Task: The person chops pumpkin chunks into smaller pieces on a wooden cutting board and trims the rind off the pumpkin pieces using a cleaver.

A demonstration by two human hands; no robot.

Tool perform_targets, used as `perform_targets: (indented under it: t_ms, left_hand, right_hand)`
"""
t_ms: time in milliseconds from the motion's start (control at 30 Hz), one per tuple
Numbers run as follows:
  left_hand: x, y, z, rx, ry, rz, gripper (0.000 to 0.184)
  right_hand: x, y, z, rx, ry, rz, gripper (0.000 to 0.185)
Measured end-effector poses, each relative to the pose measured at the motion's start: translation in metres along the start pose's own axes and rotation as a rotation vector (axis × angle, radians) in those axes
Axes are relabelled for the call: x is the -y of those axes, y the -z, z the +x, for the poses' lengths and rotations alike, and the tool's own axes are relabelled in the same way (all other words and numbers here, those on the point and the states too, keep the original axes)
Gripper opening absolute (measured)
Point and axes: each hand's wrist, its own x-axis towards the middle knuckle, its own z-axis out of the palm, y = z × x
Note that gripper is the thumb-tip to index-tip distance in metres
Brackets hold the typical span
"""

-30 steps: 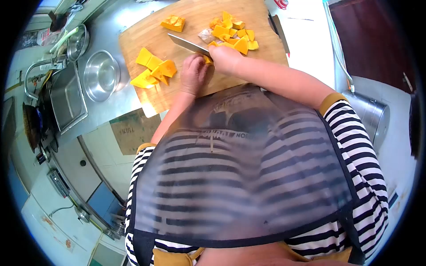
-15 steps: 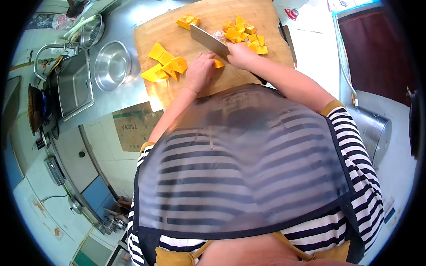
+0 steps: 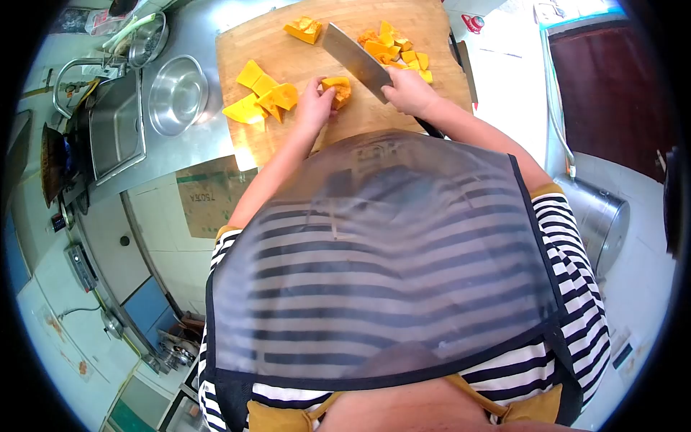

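In my left hand (image 3: 315, 106) is a chunk of pumpkin (image 3: 337, 92), its stringy orange inside showing, held at the middle of the wooden cutting board (image 3: 288, 50). My right hand (image 3: 409, 92) grips a cleaver (image 3: 354, 59); the broad blade stands to the right of the chunk, apart from it. Several smooth pumpkin pieces (image 3: 260, 92) lie on the left of the board. Another piece of pumpkin (image 3: 304, 29) rests near the far edge. Beyond the blade, on the right, is a heap of pumpkin pieces and stringy scraps (image 3: 389, 45).
A steel bowl (image 3: 178, 95) stands on the metal counter left of the board, beside a sink (image 3: 119, 129) with a tap (image 3: 65, 79). A colander (image 3: 149, 43) sits behind the sink. At far left a wok (image 3: 54, 162) is on the stove. A metal pot (image 3: 601, 223) stands at right.
My left hand has lifted and turned the pumpkin chunk, showing its inside. The cleaver has moved right, away from the chunk.
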Motion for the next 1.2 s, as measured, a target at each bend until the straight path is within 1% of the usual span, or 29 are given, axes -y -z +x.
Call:
perform_targets:
  t_ms: [33, 133, 200, 267, 367, 400, 467, 500, 567, 600, 667, 700, 733, 767, 867, 1000, 1067, 1200]
  left_hand:
    - [0.002, -0.002, 0.0, 0.018, 0.04, -0.13, 0.037]
    - [-0.008, -0.002, -0.008, 0.058, 0.077, -0.139, 0.036]
    - [-0.015, -0.007, -0.012, 0.055, 0.059, -0.162, 0.036]
    - [-0.022, -0.015, -0.016, 0.055, 0.042, -0.185, 0.036]
    - [-0.028, -0.026, -0.02, 0.064, 0.03, -0.168, 0.037]
    - [-0.027, -0.03, -0.02, 0.065, 0.038, -0.182, 0.038]
    - [-0.024, -0.037, -0.018, 0.068, 0.045, -0.197, 0.04]
    - [-0.022, -0.039, -0.016, 0.042, 0.047, -0.185, 0.04]
    - [-0.018, -0.041, -0.015, 0.013, 0.052, -0.173, 0.041]
    - [-0.018, -0.041, -0.015, 0.012, 0.047, -0.19, 0.041]
    - [-0.016, -0.042, -0.017, 0.012, 0.045, -0.207, 0.04]
    - [-0.015, -0.042, -0.018, 0.017, 0.052, -0.247, 0.038]
    - [-0.015, -0.042, -0.018, 0.022, 0.057, -0.287, 0.037]
    - [-0.016, -0.041, -0.018, 0.022, 0.057, -0.287, 0.037]
    - [-0.017, -0.041, -0.02, 0.06, 0.07, -0.276, 0.039]
    - [-0.027, -0.045, -0.025, 0.022, 0.077, -0.222, 0.038]
    - [-0.028, -0.046, -0.027, 0.015, 0.081, -0.222, 0.038]
    - [-0.024, -0.048, -0.024, -0.014, 0.061, -0.199, 0.034]
  right_hand:
    - [-0.001, -0.003, 0.0, 0.025, -0.009, 0.008, 0.025]
    - [-0.003, -0.009, -0.004, 0.032, 0.022, 0.042, 0.025]
    - [-0.008, -0.016, -0.003, 0.032, 0.039, 0.045, 0.025]
    - [-0.016, -0.021, 0.0, 0.024, 0.049, 0.168, 0.024]
    - [-0.025, -0.024, 0.005, 0.022, 0.041, 0.245, 0.025]
    - [-0.026, -0.023, 0.004, 0.022, 0.037, 0.243, 0.025]
    - [-0.025, -0.019, 0.001, 0.047, -0.049, 0.254, 0.028]
    - [-0.025, -0.017, -0.002, 0.048, -0.05, 0.253, 0.028]
    - [-0.023, -0.011, -0.01, -0.053, 0.05, 0.101, 0.03]
    - [-0.022, -0.009, -0.014, -0.052, 0.05, 0.101, 0.03]
    - [-0.021, -0.004, -0.024, -0.155, 0.099, 0.053, 0.028]
    - [-0.021, -0.001, -0.029, -0.153, 0.097, 0.053, 0.028]
    - [-0.02, 0.004, -0.033, -0.099, 0.077, 0.03, 0.027]
    - [-0.018, 0.007, -0.036, -0.046, 0.058, 0.007, 0.026]
    - [-0.009, 0.012, -0.045, 0.002, 0.05, 0.023, 0.024]
    - [-0.006, 0.013, -0.05, 0.016, 0.06, 0.054, 0.023]
    - [-0.009, 0.01, -0.05, -0.018, 0.068, 0.051, 0.022]
    - [-0.01, 0.013, -0.053, 0.018, 0.087, 0.023, 0.022]
